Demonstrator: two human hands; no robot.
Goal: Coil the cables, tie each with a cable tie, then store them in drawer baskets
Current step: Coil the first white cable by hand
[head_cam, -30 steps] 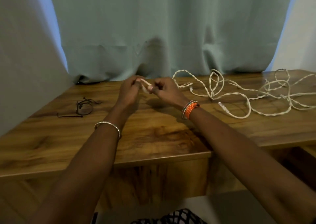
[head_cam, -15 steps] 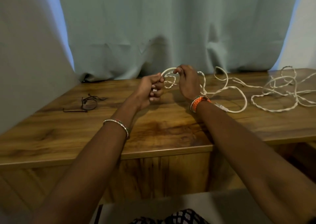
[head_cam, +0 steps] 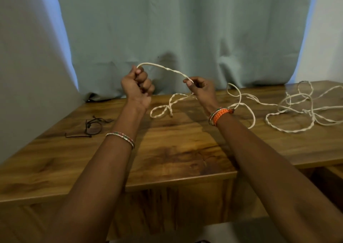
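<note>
Head view: a white twisted cable (head_cam: 165,69) is held arched at frame centre between the clenched left hand (head_cam: 137,84) and pinching right hand (head_cam: 199,87), its slack trailing rightward across the wooden desk (head_cam: 176,150).

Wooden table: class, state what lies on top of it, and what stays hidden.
On the wooden table lie a loose white cable, partly lifted by the left hand and right hand, and a black cable tie. The right wrist covers part of the cable.

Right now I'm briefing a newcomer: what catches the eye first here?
Both hands hold a twisted white cable arched in mid-air, left hand and right hand each gripping it. Its remainder sprawls tangled across the wooden table to the right; thin black ties lie left.
</note>
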